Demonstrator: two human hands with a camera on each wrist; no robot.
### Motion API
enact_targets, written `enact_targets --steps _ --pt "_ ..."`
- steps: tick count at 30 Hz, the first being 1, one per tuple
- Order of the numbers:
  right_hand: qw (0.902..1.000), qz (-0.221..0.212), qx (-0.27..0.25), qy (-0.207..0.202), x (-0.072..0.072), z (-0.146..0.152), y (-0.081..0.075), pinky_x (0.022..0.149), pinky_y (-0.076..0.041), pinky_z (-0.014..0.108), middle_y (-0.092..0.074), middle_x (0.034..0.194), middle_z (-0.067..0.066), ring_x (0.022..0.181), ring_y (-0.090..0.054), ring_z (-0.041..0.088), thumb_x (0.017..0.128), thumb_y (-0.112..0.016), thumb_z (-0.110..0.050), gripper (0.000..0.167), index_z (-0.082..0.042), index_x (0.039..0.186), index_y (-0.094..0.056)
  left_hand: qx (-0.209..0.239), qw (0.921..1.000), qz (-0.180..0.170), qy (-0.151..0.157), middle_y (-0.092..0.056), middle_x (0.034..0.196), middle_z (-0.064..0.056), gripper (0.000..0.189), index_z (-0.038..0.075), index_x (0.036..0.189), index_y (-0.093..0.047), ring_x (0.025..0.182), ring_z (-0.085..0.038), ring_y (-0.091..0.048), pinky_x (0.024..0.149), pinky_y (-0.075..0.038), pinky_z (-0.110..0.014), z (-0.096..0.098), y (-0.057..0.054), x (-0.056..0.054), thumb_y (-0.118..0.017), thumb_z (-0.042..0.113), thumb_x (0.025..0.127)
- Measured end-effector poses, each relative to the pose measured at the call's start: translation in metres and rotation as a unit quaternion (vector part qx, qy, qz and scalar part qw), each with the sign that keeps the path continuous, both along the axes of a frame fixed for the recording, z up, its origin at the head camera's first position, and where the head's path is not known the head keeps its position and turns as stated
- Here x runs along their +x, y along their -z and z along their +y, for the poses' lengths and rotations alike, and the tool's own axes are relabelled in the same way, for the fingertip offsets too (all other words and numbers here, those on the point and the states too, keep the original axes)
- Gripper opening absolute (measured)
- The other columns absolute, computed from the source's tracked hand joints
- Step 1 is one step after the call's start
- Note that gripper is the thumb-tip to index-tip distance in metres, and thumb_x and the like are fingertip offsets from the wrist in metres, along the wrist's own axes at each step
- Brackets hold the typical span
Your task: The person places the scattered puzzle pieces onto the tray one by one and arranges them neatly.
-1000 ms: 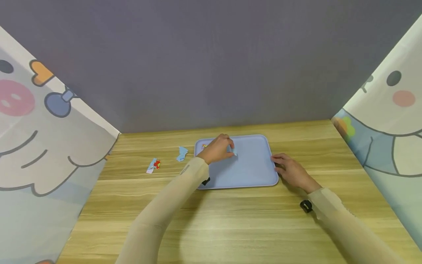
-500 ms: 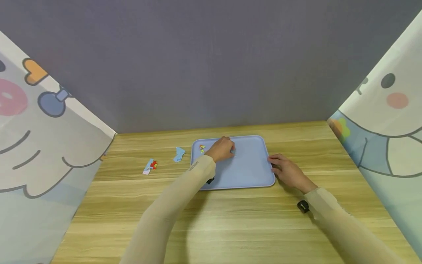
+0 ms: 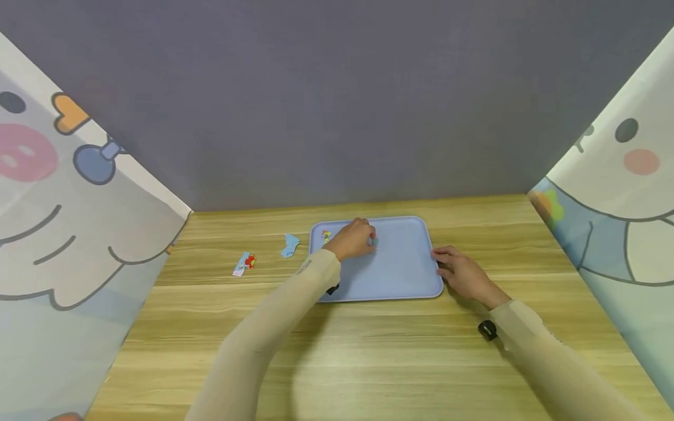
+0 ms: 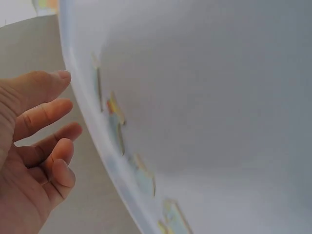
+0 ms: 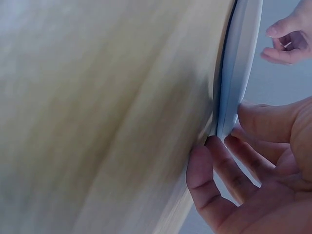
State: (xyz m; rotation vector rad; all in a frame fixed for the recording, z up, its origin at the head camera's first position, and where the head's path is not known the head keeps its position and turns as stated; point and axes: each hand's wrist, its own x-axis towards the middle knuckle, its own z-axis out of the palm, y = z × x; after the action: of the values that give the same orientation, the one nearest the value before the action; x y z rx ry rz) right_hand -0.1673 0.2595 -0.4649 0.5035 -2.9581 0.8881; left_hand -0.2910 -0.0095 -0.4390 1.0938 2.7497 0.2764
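My left hand (image 3: pixel 354 240) hovers over a light blue tray (image 3: pixel 396 272), near its far rim. In the left wrist view its thumb (image 4: pixel 48 85) and loosely bent fingers stand apart, with nothing visible between them. Just beyond those fingertips lies a thin light blue piece (image 4: pixel 99 83), blurred and nearly edge-on. Further printed pieces, puzzle-like and irregular, line the same rim, among them one with red and yellow (image 4: pixel 116 111). My right hand (image 3: pixel 463 275) holds the tray's right edge, thumb (image 5: pixel 263 122) at the rim and fingers curled against the outer side.
Left of the tray, on the wood-grain table (image 3: pixel 368 351), lie a plain light blue cut piece (image 3: pixel 290 245) and a blue, white and red piece (image 3: pixel 244 264). A grey wall (image 3: pixel 337 117) stands behind, with cartoon-printed panels at both sides.
My left hand has dipped slightly toward the tray. The light blue piece seen at its fingertips one second ago now shows only as a sliver. My right hand stays on the tray's edge.
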Motion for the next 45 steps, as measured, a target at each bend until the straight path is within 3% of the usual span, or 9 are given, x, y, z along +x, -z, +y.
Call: enact_targets --steps 6,13,22,26,30,35,45 --pt "1.0000 -0.004 -0.001 0.003 0.002 0.000 -0.001 0.088 -0.043 0.053 -0.048 0.131 0.020 0.116 -0.048 0.041 0.089 -0.060 0.002 0.042 0.010 0.129 -0.050 0.032 0.9990 -0.010 -0.028 -0.055 0.109 0.000 0.029 0.009 0.110 -0.067 0.110 -0.019 -0.047 0.091 -0.043 -0.034 -0.017 -0.015 0.001 -0.071 0.023 0.085" --pt "1.0000 -0.008 0.000 0.004 0.003 0.001 -0.001 0.089 -0.042 0.054 -0.048 0.131 0.020 0.117 -0.048 0.041 0.089 -0.060 0.002 0.042 0.010 0.129 -0.051 0.074 0.9957 -0.028 -0.049 -0.055 0.113 -0.004 0.031 0.006 0.113 -0.064 0.116 -0.021 -0.044 0.092 -0.040 -0.032 -0.043 -0.025 0.001 -0.070 0.020 0.086" --pt "1.0000 -0.006 -0.002 0.000 0.005 0.001 0.000 0.087 -0.043 0.053 -0.049 0.130 0.020 0.116 -0.049 0.041 0.089 -0.060 0.003 0.042 0.011 0.129 -0.051 0.110 0.9930 -0.010 -0.042 -0.058 0.109 -0.012 0.031 0.002 0.112 -0.063 0.104 -0.023 -0.051 0.088 -0.043 -0.033 -0.071 -0.020 0.001 -0.070 0.018 0.086" --pt "1.0000 -0.001 -0.005 -0.004 0.003 0.001 0.001 0.087 -0.043 0.053 -0.049 0.129 0.019 0.115 -0.049 0.040 0.089 -0.060 0.003 0.042 0.011 0.129 -0.051 0.128 0.9908 -0.004 -0.044 -0.059 0.109 -0.013 0.031 0.001 0.112 -0.063 0.105 -0.028 -0.053 0.087 -0.043 -0.035 -0.084 -0.024 0.006 -0.071 0.016 0.085" --pt "1.0000 0.003 -0.005 -0.004 0.003 0.002 0.003 0.087 -0.044 0.052 -0.049 0.129 0.018 0.114 -0.050 0.040 0.089 -0.060 0.003 0.042 0.010 0.129 -0.050 0.127 0.9904 0.024 -0.047 -0.060 0.105 -0.010 0.029 0.004 0.109 -0.064 0.102 -0.025 -0.053 0.088 -0.043 -0.035 -0.098 -0.030 0.009 -0.072 0.015 0.084" --pt "0.9999 0.010 -0.007 -0.006 0.003 0.003 0.003 0.087 -0.044 0.052 -0.049 0.129 0.018 0.114 -0.050 0.040 0.089 -0.061 0.004 0.042 0.010 0.129 -0.051 0.132 0.9882 0.041 -0.065 -0.059 0.101 -0.008 0.028 0.005 0.107 -0.064 0.099 -0.024 -0.052 0.086 -0.044 -0.036 -0.123 -0.031 0.015 -0.073 0.014 0.082" --pt "0.9999 0.010 -0.002 -0.004 0.004 0.004 0.003 0.088 -0.043 0.053 -0.049 0.128 0.019 0.113 -0.051 0.040 0.088 -0.061 0.004 0.042 0.011 0.128 -0.051 0.128 0.9836 0.018 -0.126 -0.058 0.105 -0.018 0.034 -0.003 0.112 -0.062 0.099 -0.032 -0.049 0.085 -0.043 -0.044 -0.179 -0.019 0.028 -0.073 0.012 0.083"
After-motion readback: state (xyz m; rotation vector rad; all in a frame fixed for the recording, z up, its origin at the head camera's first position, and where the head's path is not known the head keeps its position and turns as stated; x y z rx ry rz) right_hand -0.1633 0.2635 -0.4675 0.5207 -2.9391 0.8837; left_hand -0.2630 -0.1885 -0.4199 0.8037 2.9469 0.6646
